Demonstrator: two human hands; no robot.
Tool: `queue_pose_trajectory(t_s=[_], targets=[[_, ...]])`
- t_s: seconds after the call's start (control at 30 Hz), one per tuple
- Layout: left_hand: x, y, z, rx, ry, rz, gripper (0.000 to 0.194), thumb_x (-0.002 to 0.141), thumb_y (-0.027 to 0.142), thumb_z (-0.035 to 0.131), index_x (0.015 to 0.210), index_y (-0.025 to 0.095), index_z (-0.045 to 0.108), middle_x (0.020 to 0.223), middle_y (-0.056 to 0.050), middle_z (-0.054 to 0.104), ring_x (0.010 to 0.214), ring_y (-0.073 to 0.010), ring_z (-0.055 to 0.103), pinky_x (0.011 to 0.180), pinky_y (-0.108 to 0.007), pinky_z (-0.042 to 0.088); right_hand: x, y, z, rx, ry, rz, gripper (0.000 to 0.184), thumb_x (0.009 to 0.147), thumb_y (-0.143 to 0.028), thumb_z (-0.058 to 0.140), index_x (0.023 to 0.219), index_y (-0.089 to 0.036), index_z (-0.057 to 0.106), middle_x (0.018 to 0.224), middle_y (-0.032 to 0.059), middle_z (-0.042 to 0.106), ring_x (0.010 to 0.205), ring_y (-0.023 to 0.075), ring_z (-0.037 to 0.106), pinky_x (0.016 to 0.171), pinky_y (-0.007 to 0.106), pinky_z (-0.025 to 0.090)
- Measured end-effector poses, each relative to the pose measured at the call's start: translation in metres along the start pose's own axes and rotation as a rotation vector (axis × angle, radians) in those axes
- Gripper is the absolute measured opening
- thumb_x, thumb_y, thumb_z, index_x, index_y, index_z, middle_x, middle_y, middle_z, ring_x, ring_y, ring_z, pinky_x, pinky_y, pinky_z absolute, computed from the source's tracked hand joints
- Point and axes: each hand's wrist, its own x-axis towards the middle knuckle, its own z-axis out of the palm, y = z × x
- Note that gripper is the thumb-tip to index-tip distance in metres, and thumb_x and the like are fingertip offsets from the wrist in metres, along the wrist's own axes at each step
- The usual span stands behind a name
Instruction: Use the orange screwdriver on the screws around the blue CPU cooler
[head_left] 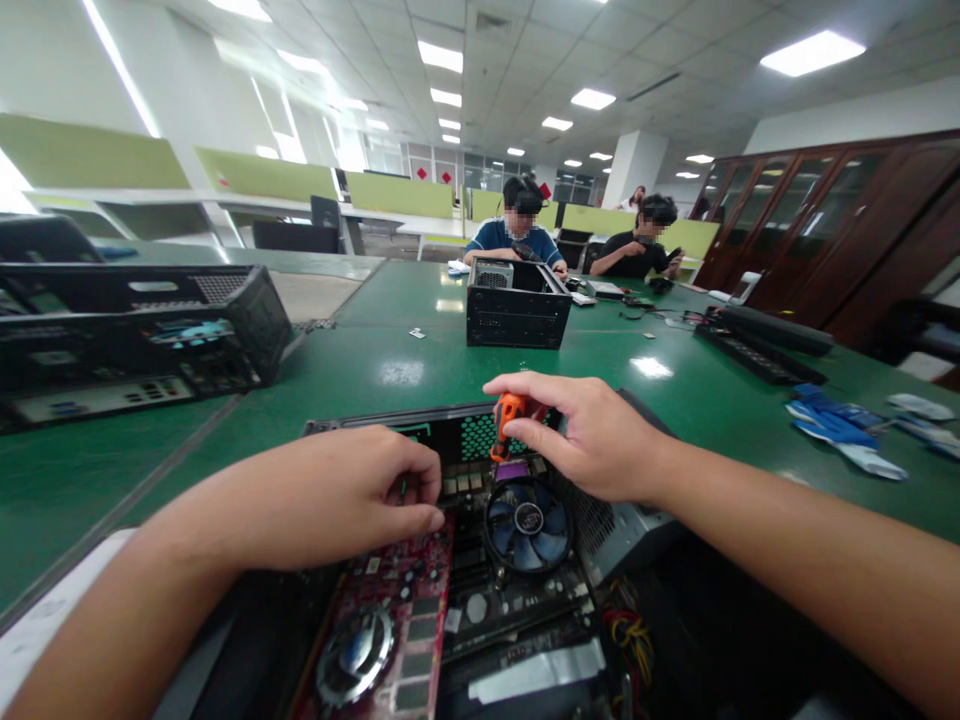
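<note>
An open computer case (390, 428) lies on the green table right in front of me. Inside it are a red graphics card (390, 620) and a round blue-bladed cooler fan (528, 522). My left hand (337, 495) rests on the top edge of the red card, fingers curled and pinched against it. My right hand (592, 435) is closed round an orange-handled screwdriver (508, 420), held upright over the board just behind the fan. Coloured cables (626, 635) bunch beside the grey power supply (626, 520) on the right.
Another black computer case (120, 335) lies at the left and a third (517, 305) stands mid-table. Two people sit at the far end. Black panels (765, 345) and blue gloves (832, 425) lie at the right.
</note>
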Motion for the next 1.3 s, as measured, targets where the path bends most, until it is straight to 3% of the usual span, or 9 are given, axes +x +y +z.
queue_pose_trajectory(t_s=[0.1, 0.17, 0.37, 0.53, 0.9, 1.3], targets=[[0.000, 0.000, 0.000, 0.004, -0.009, -0.005, 0.029, 0.097, 0.064, 0.078, 0.090, 0.039, 0.090, 0.091, -0.004, 0.092, 0.080, -0.0301, 0.082, 0.070, -0.042, 0.054, 0.001, -0.002, 0.000, -0.033, 0.037, 0.039, 0.022, 0.111, -0.029, 0.088, 0.132, -0.022, 0.091, 0.122, 0.0071, 0.098, 0.109, 0.0257, 0.090, 0.102, 0.039, 0.068], [0.001, 0.000, 0.000, 0.009, -0.012, -0.013, 0.028, 0.097, 0.064, 0.078, 0.091, 0.040, 0.090, 0.092, -0.004, 0.092, 0.081, -0.0307, 0.083, 0.071, -0.043, 0.054, 0.002, -0.002, 0.001, -0.052, 0.051, 0.050, 0.019, 0.110, -0.031, 0.090, 0.127, -0.023, 0.091, 0.122, 0.0074, 0.098, 0.110, 0.0269, 0.090, 0.104, 0.040, 0.068], [0.000, 0.000, -0.001, -0.003, -0.011, -0.016, 0.029, 0.097, 0.064, 0.077, 0.090, 0.039, 0.090, 0.091, -0.004, 0.091, 0.081, -0.0306, 0.083, 0.070, -0.042, 0.053, -0.003, -0.002, 0.000, -0.028, 0.036, -0.088, 0.041, 0.117, -0.028, 0.070, 0.153, -0.018, 0.086, 0.155, 0.0161, 0.093, 0.139, 0.0320, 0.089, 0.122, 0.049, 0.069], [0.000, 0.004, -0.001, 0.023, -0.026, -0.031, 0.034, 0.096, 0.066, 0.072, 0.094, 0.038, 0.091, 0.096, -0.004, 0.093, 0.085, -0.0303, 0.085, 0.075, -0.041, 0.056, -0.011, -0.019, -0.007, 0.093, 0.060, -0.173, 0.031, 0.115, -0.025, 0.075, 0.144, -0.018, 0.086, 0.121, 0.0073, 0.097, 0.099, 0.0218, 0.090, 0.096, 0.035, 0.074], [-0.001, 0.005, -0.002, 0.021, -0.054, -0.036, 0.038, 0.095, 0.067, 0.066, 0.094, 0.037, 0.090, 0.093, -0.003, 0.091, 0.084, -0.0290, 0.084, 0.075, -0.040, 0.054, -0.015, -0.028, -0.008, 0.093, 0.015, -0.245, 0.029, 0.114, -0.021, 0.077, 0.140, -0.021, 0.089, 0.140, 0.0110, 0.097, 0.121, 0.0252, 0.095, 0.109, 0.036, 0.075], [0.002, 0.004, -0.002, 0.002, -0.054, -0.027, 0.038, 0.097, 0.067, 0.067, 0.095, 0.037, 0.090, 0.092, -0.003, 0.091, 0.083, -0.0286, 0.084, 0.074, -0.039, 0.052, -0.015, -0.030, -0.005, 0.080, -0.069, -0.214, 0.030, 0.114, -0.021, 0.074, 0.140, -0.021, 0.089, 0.131, 0.0095, 0.098, 0.109, 0.0243, 0.092, 0.102, 0.037, 0.075]])
